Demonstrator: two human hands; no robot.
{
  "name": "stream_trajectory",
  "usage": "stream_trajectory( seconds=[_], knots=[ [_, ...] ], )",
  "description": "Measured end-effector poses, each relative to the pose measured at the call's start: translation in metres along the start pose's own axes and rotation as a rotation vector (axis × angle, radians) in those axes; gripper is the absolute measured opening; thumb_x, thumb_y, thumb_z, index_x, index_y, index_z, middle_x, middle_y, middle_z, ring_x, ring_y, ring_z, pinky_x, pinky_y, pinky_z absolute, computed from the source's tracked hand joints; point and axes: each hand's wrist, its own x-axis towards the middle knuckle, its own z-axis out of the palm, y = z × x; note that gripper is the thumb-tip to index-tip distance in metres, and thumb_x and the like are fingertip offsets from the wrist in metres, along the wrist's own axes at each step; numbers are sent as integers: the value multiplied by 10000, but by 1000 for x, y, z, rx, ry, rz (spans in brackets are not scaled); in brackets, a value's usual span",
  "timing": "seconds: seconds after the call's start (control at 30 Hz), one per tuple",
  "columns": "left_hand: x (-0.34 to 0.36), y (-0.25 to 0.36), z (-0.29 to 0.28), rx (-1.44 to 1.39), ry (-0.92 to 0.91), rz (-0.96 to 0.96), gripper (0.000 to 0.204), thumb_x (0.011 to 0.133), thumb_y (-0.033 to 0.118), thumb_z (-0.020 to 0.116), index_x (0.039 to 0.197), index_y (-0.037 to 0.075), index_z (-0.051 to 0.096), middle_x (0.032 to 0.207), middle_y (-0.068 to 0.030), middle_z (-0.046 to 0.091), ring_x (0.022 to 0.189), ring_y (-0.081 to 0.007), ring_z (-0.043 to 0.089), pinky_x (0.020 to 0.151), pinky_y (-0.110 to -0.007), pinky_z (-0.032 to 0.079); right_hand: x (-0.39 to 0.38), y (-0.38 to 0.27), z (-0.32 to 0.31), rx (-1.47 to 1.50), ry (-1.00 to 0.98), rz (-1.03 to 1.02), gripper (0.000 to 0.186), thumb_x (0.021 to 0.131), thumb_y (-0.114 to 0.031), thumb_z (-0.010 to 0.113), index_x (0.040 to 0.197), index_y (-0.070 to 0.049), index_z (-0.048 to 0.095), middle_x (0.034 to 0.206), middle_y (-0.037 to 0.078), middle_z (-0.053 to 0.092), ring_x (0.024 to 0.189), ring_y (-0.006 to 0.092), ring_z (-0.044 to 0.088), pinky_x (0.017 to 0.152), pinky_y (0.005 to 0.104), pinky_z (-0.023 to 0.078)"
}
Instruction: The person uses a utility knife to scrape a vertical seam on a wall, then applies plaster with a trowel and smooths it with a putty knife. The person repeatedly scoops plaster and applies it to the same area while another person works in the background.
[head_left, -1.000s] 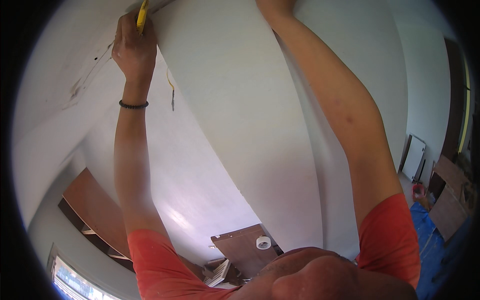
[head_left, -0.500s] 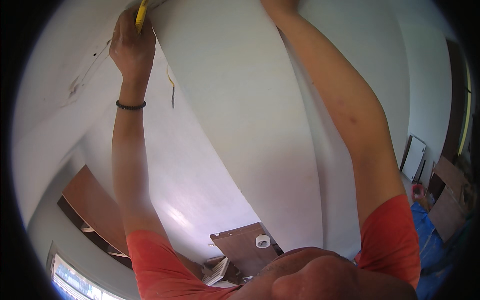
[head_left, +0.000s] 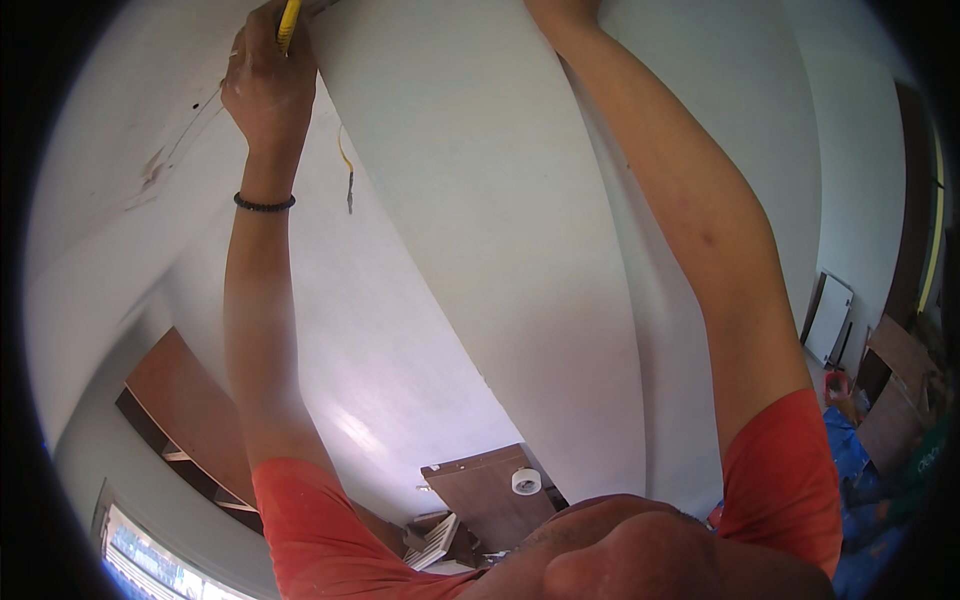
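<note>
Both my arms reach up, with red sleeves at the lower edge. My left hand (head_left: 268, 85), black beaded bracelet at the wrist, is closed round a yellow tape measure blade (head_left: 289, 28) with dark marks along it. That hand is beside the left edge of a long, pale flat panel (head_left: 480, 220), near its upper end. My right hand (head_left: 563, 12) is at the top, by the panel's other edge; its fingers are cut off by the frame. A yellow wire (head_left: 345, 155) with a dark end hangs near my left wrist.
Reddish-brown shelving (head_left: 190, 410) stands at left, above a bright window (head_left: 165, 560). A brown board (head_left: 490, 490) and a white roll (head_left: 525, 481) show at the bottom. At right are a leaning white panel (head_left: 829, 318), brown boards (head_left: 890, 420) and blue sheeting (head_left: 845, 440). Someone's green clothing (head_left: 930, 465) shows at far right.
My left hand and the yellow blade have shifted slightly to the right. My right arm stays nearly still. Green clothing has come into view at the far right, over the blue sheeting.
</note>
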Motion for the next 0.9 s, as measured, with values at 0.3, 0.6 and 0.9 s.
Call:
stream_trajectory(
  seconds=[0.3,0.6,0.9],
  knots=[
    [2,11,-1,18,6,-63,211,911,243,751,1031,91,670,839,-65,746,704,-229,732,608,-339,567,1,0,0,-25,12,-8,407,857,127,661,1189,12,456,863,132,653,822,259,668,805,369,529],
    [-5,1,2,213,-45,-175,316,880,403,772,924,112,654,660,-23,687,535,-221,669,485,-332,512,2,4,0,-81,55,-45,404,809,85,740,1123,0,499,811,119,651,795,279,666,766,389,523],
    [-14,-9,7,138,-62,-143,285,892,392,762,939,128,668,544,-27,624,430,-222,618,431,-321,477,1,7,2,-128,61,-51,336,783,43,784,1019,0,548,786,130,647,759,312,659,726,420,519]
  ],
)
